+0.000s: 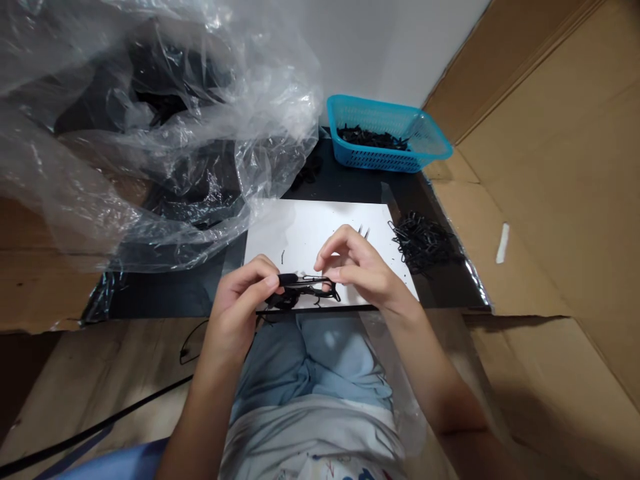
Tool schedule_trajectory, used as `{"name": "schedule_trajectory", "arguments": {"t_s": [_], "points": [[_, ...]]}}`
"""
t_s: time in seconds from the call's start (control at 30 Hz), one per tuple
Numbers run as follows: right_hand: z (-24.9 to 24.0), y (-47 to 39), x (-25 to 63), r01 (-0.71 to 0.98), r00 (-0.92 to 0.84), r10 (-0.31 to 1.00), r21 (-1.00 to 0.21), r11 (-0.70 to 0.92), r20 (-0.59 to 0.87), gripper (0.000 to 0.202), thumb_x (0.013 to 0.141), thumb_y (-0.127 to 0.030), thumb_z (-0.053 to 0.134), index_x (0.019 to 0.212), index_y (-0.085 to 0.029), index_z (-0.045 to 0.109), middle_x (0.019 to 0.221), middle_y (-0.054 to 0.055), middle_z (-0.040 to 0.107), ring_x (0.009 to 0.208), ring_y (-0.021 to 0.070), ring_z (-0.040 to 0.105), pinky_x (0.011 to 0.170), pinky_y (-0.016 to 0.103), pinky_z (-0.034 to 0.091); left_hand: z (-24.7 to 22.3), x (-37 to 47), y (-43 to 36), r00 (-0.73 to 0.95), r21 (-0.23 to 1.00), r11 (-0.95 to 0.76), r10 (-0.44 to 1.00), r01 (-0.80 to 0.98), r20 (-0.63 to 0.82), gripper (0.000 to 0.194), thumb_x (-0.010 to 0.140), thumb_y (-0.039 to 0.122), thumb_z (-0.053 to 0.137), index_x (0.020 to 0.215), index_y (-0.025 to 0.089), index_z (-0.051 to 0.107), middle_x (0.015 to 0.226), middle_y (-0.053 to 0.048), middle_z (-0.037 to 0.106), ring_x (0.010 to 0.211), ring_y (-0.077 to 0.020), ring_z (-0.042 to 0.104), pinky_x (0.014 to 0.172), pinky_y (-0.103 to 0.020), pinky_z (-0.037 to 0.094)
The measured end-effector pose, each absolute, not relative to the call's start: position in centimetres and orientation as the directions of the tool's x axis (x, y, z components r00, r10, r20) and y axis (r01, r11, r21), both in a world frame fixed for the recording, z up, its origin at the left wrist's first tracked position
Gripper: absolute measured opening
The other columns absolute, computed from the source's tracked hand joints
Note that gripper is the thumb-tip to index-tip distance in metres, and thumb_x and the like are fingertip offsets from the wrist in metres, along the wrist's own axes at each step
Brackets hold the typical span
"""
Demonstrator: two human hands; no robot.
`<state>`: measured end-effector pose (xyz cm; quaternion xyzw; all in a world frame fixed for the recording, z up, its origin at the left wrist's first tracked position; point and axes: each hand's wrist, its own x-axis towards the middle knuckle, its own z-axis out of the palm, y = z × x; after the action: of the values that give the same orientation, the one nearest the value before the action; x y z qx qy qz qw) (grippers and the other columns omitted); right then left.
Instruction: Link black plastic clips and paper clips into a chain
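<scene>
One black tool [287, 279] is pinched in the left hand [243, 290] above the white board [300, 230], seemingly to be kept steady for the right hand [365, 270], whose grip on the black loops [332, 289] cannot be told.

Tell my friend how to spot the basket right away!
Find the black tabletop, then look at its far edge, past the white sheet. The basket sits there, with black bits inside. It's bright blue and full of holes, unlike the clear plastic on its left and the black pile in front.
</scene>
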<state>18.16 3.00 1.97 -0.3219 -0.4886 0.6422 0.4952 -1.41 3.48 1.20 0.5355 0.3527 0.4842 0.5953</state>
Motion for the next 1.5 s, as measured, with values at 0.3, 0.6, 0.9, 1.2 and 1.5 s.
{"name": "schedule_trajectory", "arguments": {"t_s": [0.3,0.6,0.9,1.2,1.5], "points": [[1.2,3.5,18.7,-0.378,-0.387,0.922,-0.906,-0.190,-0.032,0.025,0.061,-0.011,0.066,0.082,-0.018,0.055,0.082,-0.001,0.063,0.067,0.0102,0.057,0.057,0.023,0.049,0.8,-1.9,4.1,0.267,0.959,0.012,0.961,-0.281,0.066,0.022,0.076,0.021,0.059,0.055,0.016,0.059,0.059,-0.001,0.048,0.062,-0.0145,0.043,0.056,-0.027,0.029],[1.1,3.4,18.6,-0.400,-0.316,0.949,-0.904,-0.150,-0.018,0.018,0.068,-0.015,0.063,0.082,-0.018,0.051,0.077,-0.003,0.064,0.050,0.0070,0.057,0.047,0.021,0.044,0.4,-2.3,4.3,0.278,0.952,0.035,0.959,-0.305,0.053,0.022,0.077,0.021,0.059,0.056,0.015,0.058,0.060,-0.002,0.047,0.061,-0.0141,0.042,0.056,-0.027,0.030],[1.2,3.4,18.7,-0.390,-0.257,0.966,-0.917,-0.084,0.021,0.015,0.068,-0.012,0.059,0.079,-0.018,0.051,0.075,-0.004,0.064,0.049,0.0069,0.057,0.044,0.020,0.043,0.1,-2.3,4.2,0.294,0.956,0.012,0.953,-0.295,0.078,0.023,0.079,0.021,0.056,0.056,0.016,0.058,0.059,-0.002,0.047,0.062,-0.0149,0.042,0.057,-0.028,0.029],[1.8,3.1,17.7,-0.354,-0.279,0.957,-0.935,-0.020,0.084,0.015,0.073,-0.011,0.057,0.083,-0.019,0.050,0.080,-0.004,0.062,0.050,0.0065,0.059,0.046,0.021,0.045,0.1,-2.1,3.7,0.199,0.959,-0.248,0.955,0.139,0.219,0.019,0.088,0.033,0.054,0.100,0.020,0.062,0.097,-0.004,0.057,0.091,-0.0207,0.049,0.079,-0.030,0.034],[2.2,3.3,17.0,-0.322,-0.330,0.944,-0.941,-0.102,0.010,0.028,0.071,-0.017,0.063,0.093,-0.021,0.047,0.088,-0.005,0.059,0.057,0.0083,0.062,0.056,0.024,0.047,1.6,-0.3,4.0,0.321,0.992,-0.024,0.945,-0.125,0.063,0.021,0.083,0.026,0.061,0.063,0.018,0.059,0.062,0.001,0.051,0.062,-0.0141,0.043,0.060,-0.027,0.031]]}}
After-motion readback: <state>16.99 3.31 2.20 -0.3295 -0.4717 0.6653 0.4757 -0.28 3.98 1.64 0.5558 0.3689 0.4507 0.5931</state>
